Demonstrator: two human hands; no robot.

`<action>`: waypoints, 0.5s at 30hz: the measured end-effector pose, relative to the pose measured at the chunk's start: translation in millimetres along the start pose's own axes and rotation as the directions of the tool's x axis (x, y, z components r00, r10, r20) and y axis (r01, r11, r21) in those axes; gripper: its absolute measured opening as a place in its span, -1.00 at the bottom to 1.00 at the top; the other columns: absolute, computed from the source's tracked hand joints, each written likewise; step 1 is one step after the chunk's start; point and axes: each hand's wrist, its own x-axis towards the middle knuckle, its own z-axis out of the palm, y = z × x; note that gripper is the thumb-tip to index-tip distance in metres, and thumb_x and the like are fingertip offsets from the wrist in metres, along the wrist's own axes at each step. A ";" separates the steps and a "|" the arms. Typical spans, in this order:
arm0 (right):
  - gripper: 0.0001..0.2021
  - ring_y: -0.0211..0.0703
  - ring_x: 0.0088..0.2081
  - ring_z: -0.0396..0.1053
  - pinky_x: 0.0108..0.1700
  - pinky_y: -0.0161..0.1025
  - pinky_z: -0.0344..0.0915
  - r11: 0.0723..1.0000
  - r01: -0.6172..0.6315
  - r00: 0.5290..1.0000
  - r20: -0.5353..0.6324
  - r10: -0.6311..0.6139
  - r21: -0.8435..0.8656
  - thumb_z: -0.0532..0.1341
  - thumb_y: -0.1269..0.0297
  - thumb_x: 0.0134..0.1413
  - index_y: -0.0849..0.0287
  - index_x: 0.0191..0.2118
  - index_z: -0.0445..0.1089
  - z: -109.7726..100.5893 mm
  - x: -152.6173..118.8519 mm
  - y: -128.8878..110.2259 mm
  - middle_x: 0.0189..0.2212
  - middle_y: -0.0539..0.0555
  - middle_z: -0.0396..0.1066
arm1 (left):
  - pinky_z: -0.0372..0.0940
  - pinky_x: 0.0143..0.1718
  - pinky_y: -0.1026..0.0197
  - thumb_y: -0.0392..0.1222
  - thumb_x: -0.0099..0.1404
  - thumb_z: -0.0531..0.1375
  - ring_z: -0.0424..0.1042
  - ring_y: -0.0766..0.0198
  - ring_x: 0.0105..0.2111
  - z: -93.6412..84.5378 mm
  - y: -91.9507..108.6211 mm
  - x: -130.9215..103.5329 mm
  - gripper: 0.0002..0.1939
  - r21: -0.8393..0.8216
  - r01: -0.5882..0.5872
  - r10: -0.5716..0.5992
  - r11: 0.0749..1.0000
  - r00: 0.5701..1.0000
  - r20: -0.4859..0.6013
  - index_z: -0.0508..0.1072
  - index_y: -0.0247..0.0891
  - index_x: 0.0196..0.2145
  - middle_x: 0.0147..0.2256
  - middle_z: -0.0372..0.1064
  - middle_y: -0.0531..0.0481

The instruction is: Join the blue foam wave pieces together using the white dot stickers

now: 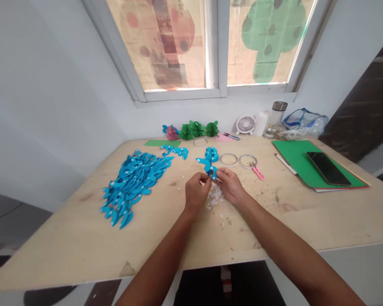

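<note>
A blue paper cutout (212, 173) with white patches is held between both hands near the middle of the table. My left hand (196, 192) pinches its lower left side, fingers closed. On the other side, the thumb and fingers of my right hand (231, 185) grip its edge. Another curled blue paper piece (212, 154) lies just beyond, and whether it joins the held one I cannot tell. Small white paper scraps (215, 196) are scattered below the hands. To the left spreads a large heap of blue paper cutouts (137, 176), with a smaller group (175, 151) behind it.
Two tape rolls (229, 159) and pink-handled scissors (258, 171) lie right of the hands. Farther right, a phone (328, 168) rests on green sheets (293, 159) beside a white pen (285, 164). Green paper ornaments (196, 128), a fan (245, 125) and a bottle (275, 120) stand along the wall.
</note>
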 end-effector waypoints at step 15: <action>-0.87 -0.33 -0.48 0.33 -0.42 -0.38 0.26 0.993 -0.065 0.994 0.092 0.055 0.103 0.34 0.31 -0.16 0.20 -0.46 0.38 0.3 -1.0 4.1 -0.48 -0.01 0.45 | 0.22 -0.39 0.28 -0.28 0.15 0.07 0.36 0.33 -0.46 4.3 1.1 -10.1 -0.89 -0.151 -0.165 0.152 0.975 0.984 -0.093 0.37 -0.23 -0.35 -0.42 0.43 0.04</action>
